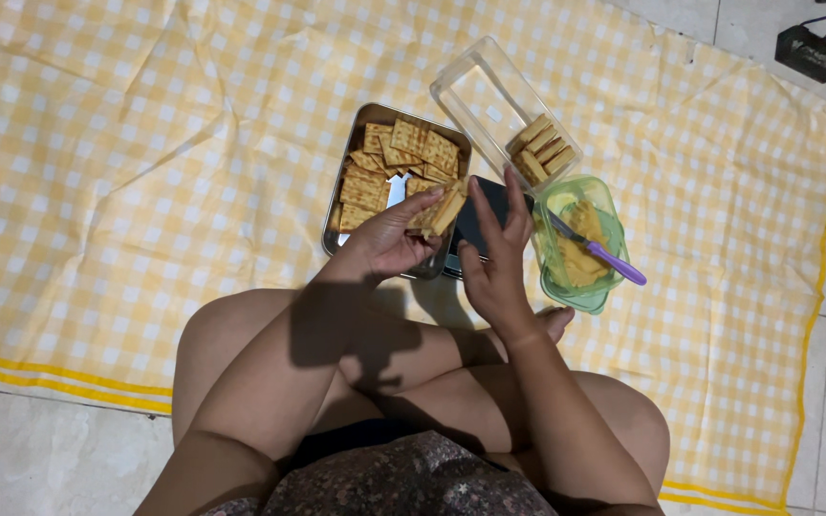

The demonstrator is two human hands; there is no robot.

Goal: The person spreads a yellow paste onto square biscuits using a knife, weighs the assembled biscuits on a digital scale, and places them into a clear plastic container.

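Crackers, square and golden, stacked together as a small filled sandwich (pixel 442 210), are pinched between the thumb and fingers of the left hand (pixel 389 239), which is closed on them. The stack is held edge-up just above the near rim of the rectangular steel tray (pixel 336 205), in which more loose crackers (pixel 389 162) are piled beyond the left hand. The long axis of the held stack is tilted up and away toward the right hand (pixel 499 263). That hand stands just beside the stack, empty, its fingers spread wide and upright, its palm turned toward the crackers without touching them; it is the nearer hand to the two tubs. Behind its fingers a dark flat object (pixel 485 215) is partly hidden. Just to the right of the right hand a green translucent plastic tub of yellow spread (pixel 580 244) is set on the yellow checked cloth (pixel 145 143), with a purple-handled knife (pixel 595 250) laid across it, handle pointing right. Beyond that hand, a clear rectangular plastic container (pixel 489 100) holds finished cracker sandwiches (pixel 539 148) at its near end.
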